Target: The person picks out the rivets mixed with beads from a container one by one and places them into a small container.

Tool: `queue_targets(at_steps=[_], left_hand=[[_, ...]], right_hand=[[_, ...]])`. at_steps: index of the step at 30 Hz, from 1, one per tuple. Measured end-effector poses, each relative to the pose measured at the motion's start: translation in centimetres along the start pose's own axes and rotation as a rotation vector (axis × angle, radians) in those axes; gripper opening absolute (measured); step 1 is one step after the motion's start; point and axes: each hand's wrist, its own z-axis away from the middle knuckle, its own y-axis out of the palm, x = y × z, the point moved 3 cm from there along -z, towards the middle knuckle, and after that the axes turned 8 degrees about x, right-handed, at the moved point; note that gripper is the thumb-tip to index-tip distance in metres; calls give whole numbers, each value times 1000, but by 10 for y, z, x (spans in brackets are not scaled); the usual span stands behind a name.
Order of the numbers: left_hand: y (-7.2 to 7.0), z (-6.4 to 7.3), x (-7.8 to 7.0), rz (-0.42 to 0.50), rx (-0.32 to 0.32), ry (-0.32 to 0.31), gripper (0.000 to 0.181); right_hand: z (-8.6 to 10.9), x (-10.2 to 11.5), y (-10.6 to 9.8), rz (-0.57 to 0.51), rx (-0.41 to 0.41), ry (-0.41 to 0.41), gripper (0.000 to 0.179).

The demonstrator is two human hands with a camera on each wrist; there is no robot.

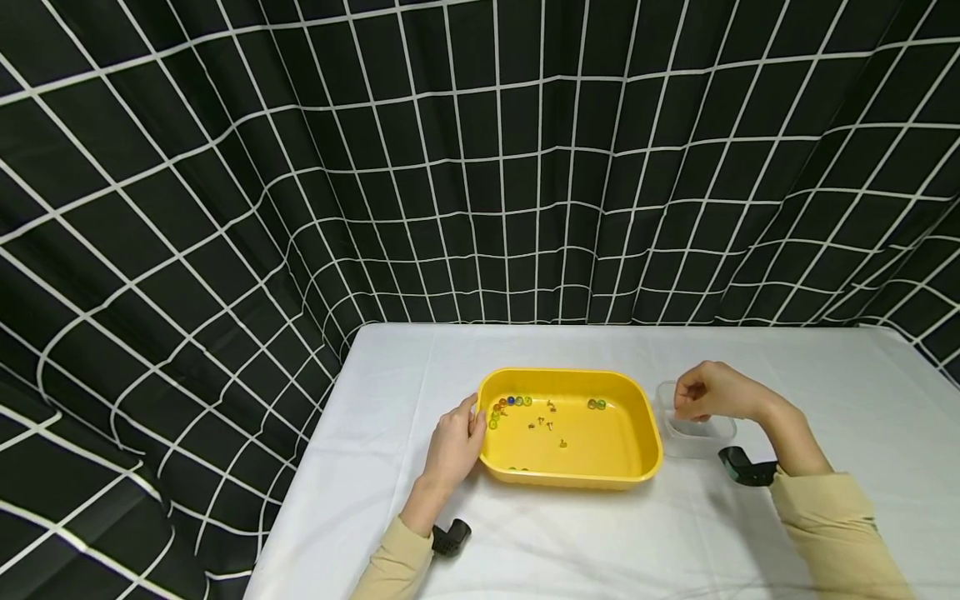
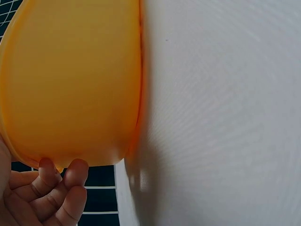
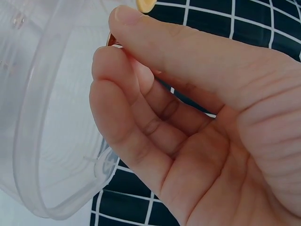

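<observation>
A yellow tray [image 1: 592, 481] holds glass marbles [image 1: 512, 401] and several small gold-coloured metal pieces [image 1: 550, 426], each like a tack with a short stem. At the tray's left end, my left hand [image 1: 452, 446] grips the rim, its curled fingers [image 2: 75, 174] against the outer wall. Over a clear plastic container [image 1: 697, 450] to the right of the tray is my right hand [image 1: 716, 392]. Its thumb and index finger pinch a small gold-coloured metal tack [image 3: 111, 40], mostly hidden by the fingertips. Some small pieces [image 3: 19, 20] show through the container's wall in the right wrist view.
A white cloth [image 1: 360, 500] covers the table under both containers. Behind the table and along the left hangs a black curtain [image 1: 525, 183] with a white grid. Each wrist wears a dark camera mount [image 1: 450, 538].
</observation>
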Motion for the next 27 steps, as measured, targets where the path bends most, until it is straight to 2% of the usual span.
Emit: queue_targets(at_steps=[27], left_hand=[[-1,0,-1,10,2,13,34]], right_hand=[[2,-1,2,-21,7,-11,12]])
